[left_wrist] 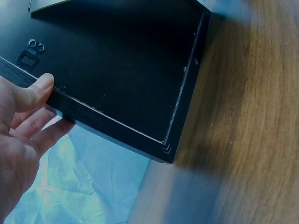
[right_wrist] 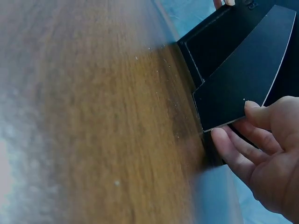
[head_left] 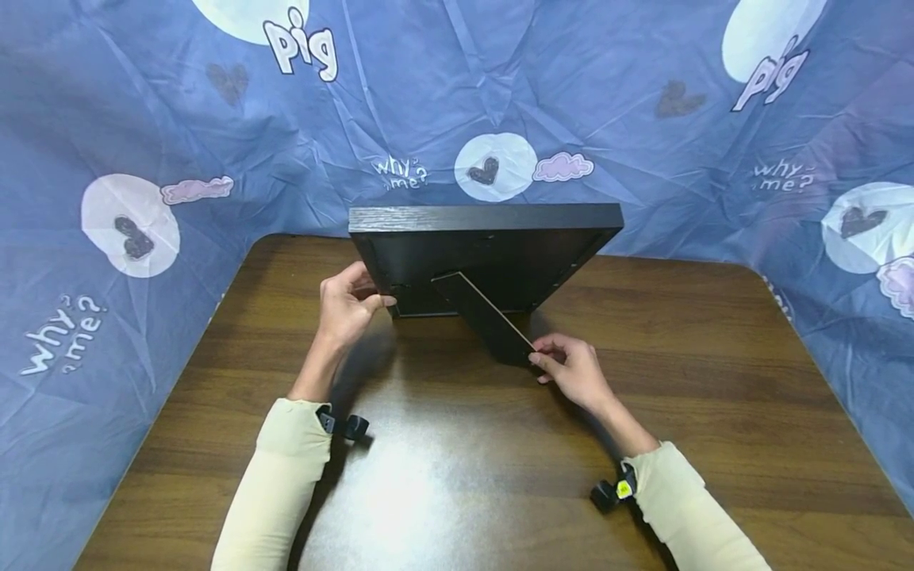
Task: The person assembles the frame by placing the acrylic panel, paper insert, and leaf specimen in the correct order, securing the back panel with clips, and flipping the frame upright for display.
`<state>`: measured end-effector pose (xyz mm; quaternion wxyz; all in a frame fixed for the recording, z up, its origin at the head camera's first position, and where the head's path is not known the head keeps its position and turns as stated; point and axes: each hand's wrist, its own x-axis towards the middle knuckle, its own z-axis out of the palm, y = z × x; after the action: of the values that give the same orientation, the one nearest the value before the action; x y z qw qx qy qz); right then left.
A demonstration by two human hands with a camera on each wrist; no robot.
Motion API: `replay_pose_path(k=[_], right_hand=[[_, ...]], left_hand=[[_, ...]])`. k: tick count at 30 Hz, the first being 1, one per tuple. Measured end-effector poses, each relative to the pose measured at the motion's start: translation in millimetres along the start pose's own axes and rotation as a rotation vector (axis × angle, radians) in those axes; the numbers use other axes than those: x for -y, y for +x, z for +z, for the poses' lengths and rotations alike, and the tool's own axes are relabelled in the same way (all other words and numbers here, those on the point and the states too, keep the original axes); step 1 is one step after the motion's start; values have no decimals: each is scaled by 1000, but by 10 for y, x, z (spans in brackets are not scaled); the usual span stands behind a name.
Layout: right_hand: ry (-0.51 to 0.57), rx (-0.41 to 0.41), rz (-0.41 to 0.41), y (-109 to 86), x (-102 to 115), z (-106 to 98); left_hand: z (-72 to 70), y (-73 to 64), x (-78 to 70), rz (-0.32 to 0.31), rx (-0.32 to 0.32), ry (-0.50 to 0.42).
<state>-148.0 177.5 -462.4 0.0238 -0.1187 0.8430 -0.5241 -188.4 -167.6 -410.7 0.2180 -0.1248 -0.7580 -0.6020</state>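
Observation:
A black picture frame stands at the far side of the table, its back toward me. From its back a flat black easel leg slants out and down to the right. My left hand grips the frame's left side, thumb on the back edge and fingers curled behind it. With thumb and fingers, my right hand pinches the lower end of the easel leg. In the left wrist view, a small metal hanger sits on the backing near the left thumb.
The brown wooden table carries a bright glare patch near its front. A blue printed cloth hangs behind the table and along its sides. Black wrist cameras are strapped at both cuffs.

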Motion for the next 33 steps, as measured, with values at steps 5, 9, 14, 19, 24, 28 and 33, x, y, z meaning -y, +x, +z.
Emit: replay_pose_path(k=[5, 9, 14, 19, 24, 28, 33], right_hand=[[22, 20, 28, -62, 22, 12], [28, 40, 38, -105, 20, 23], [45, 68, 46, -175, 36, 28], [69, 109, 62, -252, 56, 37], [98, 147, 70, -339, 69, 51], [135, 183, 87, -399, 90, 64], [188, 262, 95, -464, 107, 83]], left_hand=[[0, -3, -4, -1, -3, -7], [3, -5, -4, -7, -11, -15], [7, -4, -4, -6, -14, -20], [8, -5, 5, -5, -9, -21], [9, -9, 8, -6, -3, -25], [5, -14, 9, -19, 7, -24], [-3, -18, 16, -28, 19, -18]])
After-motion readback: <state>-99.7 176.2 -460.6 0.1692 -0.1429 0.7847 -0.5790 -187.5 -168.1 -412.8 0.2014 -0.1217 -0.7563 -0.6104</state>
